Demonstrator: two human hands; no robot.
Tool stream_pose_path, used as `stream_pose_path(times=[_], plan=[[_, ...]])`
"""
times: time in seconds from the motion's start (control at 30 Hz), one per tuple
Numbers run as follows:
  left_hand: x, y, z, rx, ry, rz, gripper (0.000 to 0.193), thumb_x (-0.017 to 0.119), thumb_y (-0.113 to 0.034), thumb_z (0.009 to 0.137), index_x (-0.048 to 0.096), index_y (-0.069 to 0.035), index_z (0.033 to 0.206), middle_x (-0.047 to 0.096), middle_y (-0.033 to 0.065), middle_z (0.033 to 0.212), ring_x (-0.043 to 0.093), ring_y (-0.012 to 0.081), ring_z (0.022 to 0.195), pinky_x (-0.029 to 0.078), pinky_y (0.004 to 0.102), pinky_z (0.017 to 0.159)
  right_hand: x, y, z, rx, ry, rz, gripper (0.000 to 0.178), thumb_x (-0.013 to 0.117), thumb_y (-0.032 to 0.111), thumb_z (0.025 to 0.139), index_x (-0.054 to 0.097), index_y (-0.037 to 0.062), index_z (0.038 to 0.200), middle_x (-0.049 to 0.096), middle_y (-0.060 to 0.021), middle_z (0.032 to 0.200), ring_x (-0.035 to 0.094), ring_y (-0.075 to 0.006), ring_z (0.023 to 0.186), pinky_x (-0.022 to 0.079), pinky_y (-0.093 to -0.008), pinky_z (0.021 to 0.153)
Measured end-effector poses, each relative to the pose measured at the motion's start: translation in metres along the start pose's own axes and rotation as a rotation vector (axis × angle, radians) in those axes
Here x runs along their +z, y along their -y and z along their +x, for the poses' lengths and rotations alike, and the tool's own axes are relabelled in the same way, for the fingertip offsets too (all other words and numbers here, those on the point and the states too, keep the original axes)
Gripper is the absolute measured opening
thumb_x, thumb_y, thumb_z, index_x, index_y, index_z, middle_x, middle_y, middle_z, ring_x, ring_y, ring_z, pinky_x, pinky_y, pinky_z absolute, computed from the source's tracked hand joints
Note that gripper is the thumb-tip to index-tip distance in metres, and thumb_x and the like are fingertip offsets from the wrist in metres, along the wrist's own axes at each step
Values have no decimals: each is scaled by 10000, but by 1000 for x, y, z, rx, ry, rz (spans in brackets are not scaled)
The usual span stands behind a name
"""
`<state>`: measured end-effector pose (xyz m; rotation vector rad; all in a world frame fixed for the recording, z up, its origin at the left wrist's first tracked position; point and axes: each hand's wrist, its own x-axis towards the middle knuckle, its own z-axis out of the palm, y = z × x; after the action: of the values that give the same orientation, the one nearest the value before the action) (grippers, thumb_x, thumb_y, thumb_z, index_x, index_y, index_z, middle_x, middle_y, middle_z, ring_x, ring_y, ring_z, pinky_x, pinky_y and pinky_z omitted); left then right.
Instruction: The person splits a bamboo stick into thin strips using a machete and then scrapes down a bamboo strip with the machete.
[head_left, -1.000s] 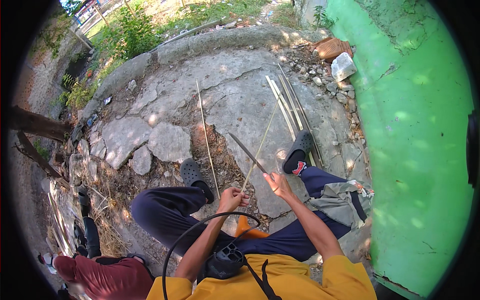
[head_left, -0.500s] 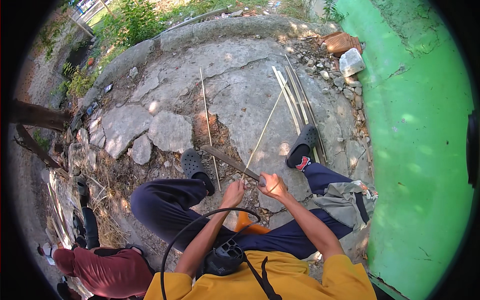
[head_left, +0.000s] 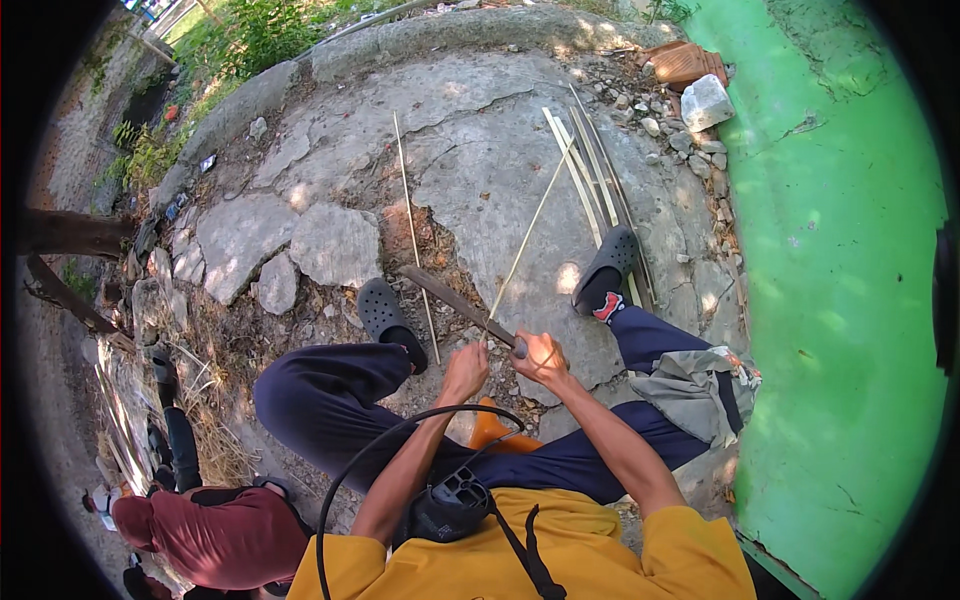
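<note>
Knife (head_left: pixel 455 300) swung from raised to low, flat, blade left; right hand (head_left: pixel 540 358) lowered.

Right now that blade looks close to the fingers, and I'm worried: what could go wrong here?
Three possible risks:
1. The right hand grips the long knife while the left hand pinches the thin bamboo strip beside it; a slip could cut the fingers.
2. The blade points toward the left foot's dark clog.
3. The strip could splinter.

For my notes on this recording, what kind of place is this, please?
Probably an outdoor yard beside a building: cracked concrete ground, a green painted wall, and grass beyond the curb. Long thin strips lie on the ground.
</note>
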<state>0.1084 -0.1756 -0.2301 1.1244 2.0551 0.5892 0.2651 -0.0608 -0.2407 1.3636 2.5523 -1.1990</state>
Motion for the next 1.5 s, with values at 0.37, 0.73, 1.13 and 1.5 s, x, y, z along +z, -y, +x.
stream_pose_path(times=[0.37, 0.73, 1.13, 1.5], plan=[[-6, -9, -2, 40, 1, 43, 408, 391, -241, 1056, 580, 52, 843, 618, 309, 791, 598, 518, 813, 451, 598, 741, -5, -1, 5, 70, -7, 43, 306, 703, 264, 741, 690, 121, 1011, 696, -248, 860, 667, -477, 872, 554, -534, 770], [0, -5, 1, 23, 33, 32, 432, 402, -271, 1050, 619, 53, 865, 644, 335, 849, 623, 523, 866, 477, 611, 784, -8, -13, 11, -18, -5, -18, 277, 725, 286, 758, 706, 128, 985, 702, -230, 859, 671, -461, 871, 558, -516, 776], [6, 0, -5, 23, 21, 23, 338, 429, -213, 1033, 575, 48, 876, 620, 321, 776, 618, 521, 793, 466, 608, 732, -10, -14, 21, -7, -16, 30, 272, 693, 265, 771, 710, 128, 1005, 701, -233, 859, 664, -468, 867, 549, -533, 784], [4, -8, -17, -52, 40, 46, 333, 467, -232, 1013, 598, 48, 888, 625, 351, 753, 631, 540, 762, 493, 618, 700, -14, -37, 49, 19, -48, -77, 269, 644, 265, 789, 703, 109, 1001, 703, -245, 877, 668, -480, 854, 549, -549, 772]])
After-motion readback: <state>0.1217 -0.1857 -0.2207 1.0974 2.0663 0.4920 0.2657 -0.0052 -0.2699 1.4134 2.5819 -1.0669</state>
